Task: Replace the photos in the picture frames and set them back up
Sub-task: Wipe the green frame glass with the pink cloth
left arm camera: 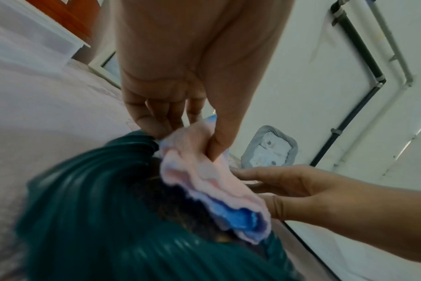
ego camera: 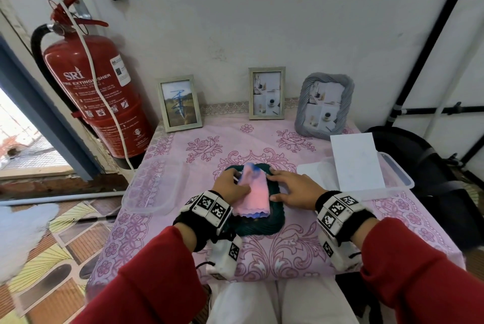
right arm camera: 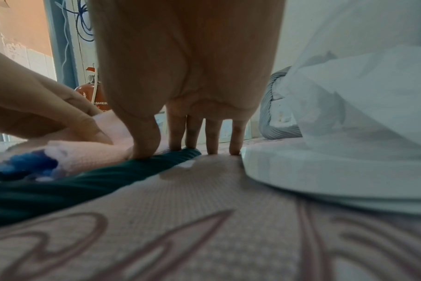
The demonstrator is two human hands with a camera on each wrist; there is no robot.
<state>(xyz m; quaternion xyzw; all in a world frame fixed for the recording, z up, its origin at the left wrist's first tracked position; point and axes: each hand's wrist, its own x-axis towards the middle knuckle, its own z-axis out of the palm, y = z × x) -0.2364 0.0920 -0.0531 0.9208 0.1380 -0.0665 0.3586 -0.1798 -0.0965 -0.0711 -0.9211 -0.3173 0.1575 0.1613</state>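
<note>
A dark green ribbed picture frame (ego camera: 275,221) (left arm camera: 89,218) (right arm camera: 60,186) lies flat on the pink flowered tablecloth in front of me. A folded pink and blue cloth (ego camera: 252,194) (left arm camera: 204,180) (right arm camera: 89,154) lies across its middle. My left hand (ego camera: 230,186) (left arm camera: 187,133) pinches the cloth between thumb and fingers. My right hand (ego camera: 290,187) (right arm camera: 185,146) rests with straight fingers on the frame's right edge, thumb pressing the rim. Three frames stand at the back: a pale one with a landscape photo (ego camera: 180,103), a pale one with a collage (ego camera: 267,93), and a grey ribbed one (ego camera: 323,106) (left arm camera: 269,148).
A clear plastic tub (ego camera: 149,187) sits left of the green frame. On the right, another clear tub (ego camera: 398,174) (right arm camera: 324,171) holds white sheets (ego camera: 358,161). A red fire extinguisher (ego camera: 97,93) stands by the table's left corner. A dark chair is at the right.
</note>
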